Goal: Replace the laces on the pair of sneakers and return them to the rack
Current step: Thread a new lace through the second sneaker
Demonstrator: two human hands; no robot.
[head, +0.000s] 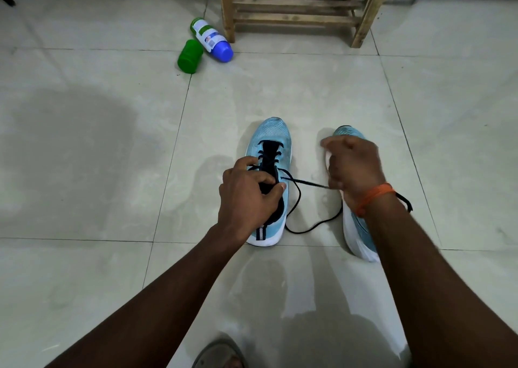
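My left hand is curled over the throat of the upright sneaker, with thumb and fingers pinching its dark tongue and eyelet row to steady it. My right hand is closed around the dark lace, which runs taut from the eyelets across to that fist. The slack drops in a loop onto the floor between the shoes, and a free end shows past my wrist, just beyond the orange wristband.

The upright sneaker stands sole-down on the tiles with its toe pointing away from me. The second sneaker lies tipped on its side just beside it, partly under my right forearm (whether it carries a lace cannot be told).

Handling, as judged: the lace is thin, limp and light, so it is best gripped close to its stiff tip for threading. The knit upper looks soft and yields under pressure, so the shoe is better held at the eyelet row or the firm heel.

The wooden rack stands well apart at the far wall. A capless bottle and a green cap lie near its leg.
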